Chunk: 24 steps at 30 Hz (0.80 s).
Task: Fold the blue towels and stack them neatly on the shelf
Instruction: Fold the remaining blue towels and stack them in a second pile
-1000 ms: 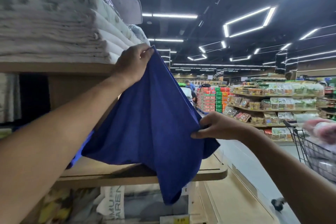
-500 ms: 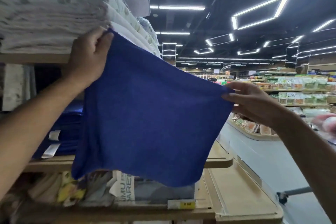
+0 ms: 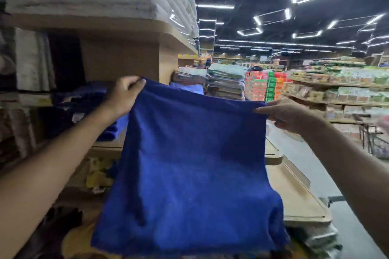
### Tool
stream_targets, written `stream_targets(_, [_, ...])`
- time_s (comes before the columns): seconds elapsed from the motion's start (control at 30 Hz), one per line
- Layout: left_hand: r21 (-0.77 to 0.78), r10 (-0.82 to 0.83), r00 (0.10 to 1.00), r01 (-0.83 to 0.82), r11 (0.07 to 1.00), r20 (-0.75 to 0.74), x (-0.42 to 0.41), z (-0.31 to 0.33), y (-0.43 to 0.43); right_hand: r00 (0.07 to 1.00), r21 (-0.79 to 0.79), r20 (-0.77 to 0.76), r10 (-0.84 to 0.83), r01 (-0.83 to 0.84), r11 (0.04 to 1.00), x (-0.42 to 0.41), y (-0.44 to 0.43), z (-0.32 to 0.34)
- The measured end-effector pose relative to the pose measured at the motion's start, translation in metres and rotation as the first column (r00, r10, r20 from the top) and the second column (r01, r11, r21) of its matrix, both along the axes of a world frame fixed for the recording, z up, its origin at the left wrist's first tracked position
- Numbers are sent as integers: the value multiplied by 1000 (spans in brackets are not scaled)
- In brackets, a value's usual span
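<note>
Out front of the wooden shelf [image 3: 105, 148], one blue towel [image 3: 189, 164] hung spread between two hands: left hand [image 3: 124, 96] gripped its top-left corner, right hand [image 3: 288, 114] pinched the top-right, fingers tight on cloth.

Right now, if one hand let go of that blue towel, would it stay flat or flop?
Probably flop: the towel hangs limp below the top edge pinched by the left hand and right hand. It seems light, since pinches at two corners alone hold it up. Its fuzzy surface likely grips rather than slips.
</note>
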<state>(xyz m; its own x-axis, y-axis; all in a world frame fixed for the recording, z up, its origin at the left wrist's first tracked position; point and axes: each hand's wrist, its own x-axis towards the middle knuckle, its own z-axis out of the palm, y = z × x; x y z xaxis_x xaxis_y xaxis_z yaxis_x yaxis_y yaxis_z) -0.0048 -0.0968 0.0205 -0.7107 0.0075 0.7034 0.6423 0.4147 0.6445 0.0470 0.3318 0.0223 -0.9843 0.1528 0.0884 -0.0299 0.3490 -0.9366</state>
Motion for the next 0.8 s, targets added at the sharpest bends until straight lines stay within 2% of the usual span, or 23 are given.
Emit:
stream_targets(0.07, [-121, 94, 995, -89, 989, 36, -16, -21, -3, 998, 47, 65, -9, 6, 999, -11, 4, -13])
stream_targets(0.13, [-151, 159, 983, -144, 978, 92, -28, -34, -4, 996, 45, 91, -10, 6, 999, -22, 7, -20])
stream_targets(0.23, [-47, 153, 954, -146, 988, 257, -39, -40, 0, 995, -26, 101, -6, 9, 1000, -37, 3, -22])
stream_targets(0.33, [29, 108, 940, -124, 992, 322, -53, -29, 6, 996, -89, 85, -29, 36, 995, -52, -1, -13])
stream_targets(0.5, [88, 136, 954, -164, 982, 268, -85, 6, 18, 990, -168, -109, -89, 69, 983, -82, -9, 18])
stream_targets(0.6, [113, 159, 956, -191, 975, 248, -107, 27, 20, 982, -162, -165, -92, 65, 985, -97, -13, 34])
stream_targets(0.8, [-67, 312, 919, -305, 950, 239, -134, 15, 22, 975, -92, -154, -158, 145, 985, -122, -19, 18])
